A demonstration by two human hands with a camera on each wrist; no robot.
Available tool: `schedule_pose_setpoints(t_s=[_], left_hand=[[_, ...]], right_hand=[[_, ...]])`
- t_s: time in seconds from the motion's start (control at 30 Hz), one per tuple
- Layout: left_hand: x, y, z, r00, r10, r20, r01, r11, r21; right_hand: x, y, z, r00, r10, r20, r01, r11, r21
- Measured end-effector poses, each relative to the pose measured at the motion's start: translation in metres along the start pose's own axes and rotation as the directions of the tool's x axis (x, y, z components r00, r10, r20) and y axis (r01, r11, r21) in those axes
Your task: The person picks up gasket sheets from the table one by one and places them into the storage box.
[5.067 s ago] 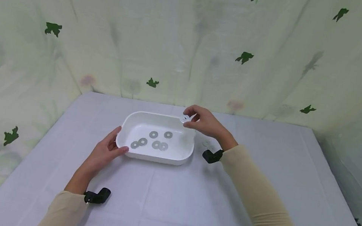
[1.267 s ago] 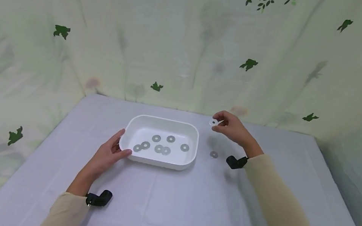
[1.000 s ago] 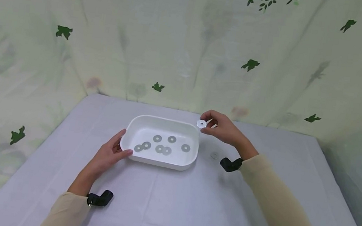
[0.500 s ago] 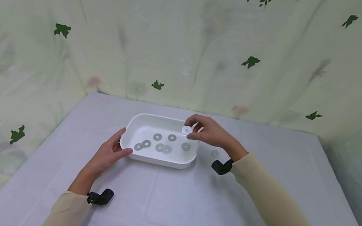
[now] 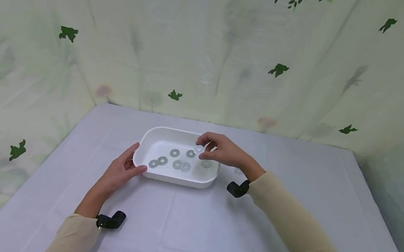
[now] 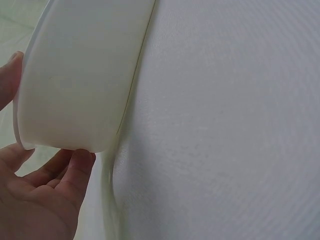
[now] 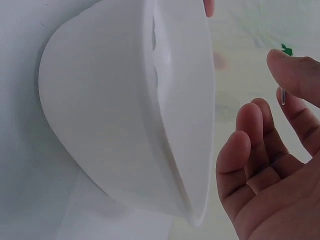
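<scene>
A white tray stands on the table, with several flat grey washers lying on its floor. My left hand grips the tray's left end, thumb over the near rim and fingers against the end wall; the left wrist view shows fingertips on the tray's wall. Above the right part of the tray, my right hand pinches a washer between thumb and finger. In the right wrist view that washer is seen edge-on, above the tray's rim. Another washer lies right of the tray, partly hidden by the right wrist.
A white cloth covers the table. Behind it hangs a pale curtain with green leaf prints. Black wrist cameras are strapped to both wrists.
My right hand has carried a washer leftward from beyond the tray's right end to over its inside. Compared with the earliest frame, one more washer lies in the tray. My left hand stays put.
</scene>
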State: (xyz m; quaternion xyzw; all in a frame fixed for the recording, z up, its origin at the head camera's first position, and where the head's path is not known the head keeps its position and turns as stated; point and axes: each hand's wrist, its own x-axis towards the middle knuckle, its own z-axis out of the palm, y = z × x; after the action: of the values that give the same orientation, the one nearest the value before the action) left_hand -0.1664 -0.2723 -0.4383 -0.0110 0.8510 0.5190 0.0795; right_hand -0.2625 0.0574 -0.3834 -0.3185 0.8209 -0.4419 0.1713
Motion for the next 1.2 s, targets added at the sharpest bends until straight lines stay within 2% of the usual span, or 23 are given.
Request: schedule_pose_setpoints(t_s=[0.23,0.53,1.0,1.2], left_hand=[[0.000,-0.002,0.000,1.000,0.017,0.000,-0.017,1.000,-0.015],[0.003,-0.003,0.000,1.000,0.013,0.000,-0.013,1.000,0.008],[0.004,-0.005,0.000,1.000,0.017,-0.002,-0.017,1.000,0.005],[0.004,-0.004,0.000,1.000,0.011,-0.002,-0.011,1.000,0.010]], right_hand=[[0.005,0.004,0.007,1.000,0.027,-0.002,-0.027,1.000,0.010],[0.010,0.008,0.008,1.000,0.002,0.017,-0.002,1.000,-0.014],[0.011,0.011,0.011,0.997,0.065,0.037,-0.064,0.998,-0.026],[0.012,0.010,0.007,0.996,0.089,0.006,-0.089,0.996,0.011]])
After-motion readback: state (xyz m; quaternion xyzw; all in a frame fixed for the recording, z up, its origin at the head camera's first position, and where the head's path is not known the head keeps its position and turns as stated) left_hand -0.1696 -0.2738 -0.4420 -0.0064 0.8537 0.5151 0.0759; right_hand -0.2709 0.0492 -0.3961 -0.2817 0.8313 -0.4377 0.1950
